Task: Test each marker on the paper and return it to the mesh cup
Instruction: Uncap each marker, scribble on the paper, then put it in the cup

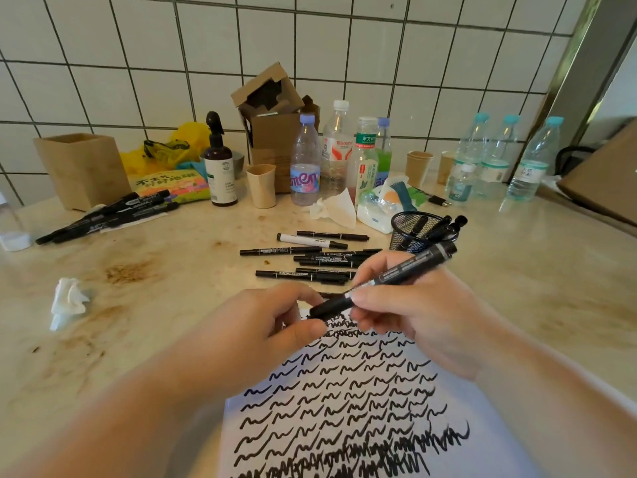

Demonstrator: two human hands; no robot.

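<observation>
Stained counter; both hands (344, 319) pinch marker (382, 282) btwn them, over scribbled paper (344, 408); mesh cup (410, 236) behind.

black marker (386, 281) tilted over scribbled paper (344, 408) | mesh cup (415, 232) upright, holding markers

— How do the person's hands sit?
— Both forearms reach forward and meet at the middle. The left hand (275, 326) has its fingers curled, thumb and forefinger pinching.
— And the other?
— The right hand (410, 315) is curled too, fingertips pinching, wrist angled in toward the left hand.
</observation>
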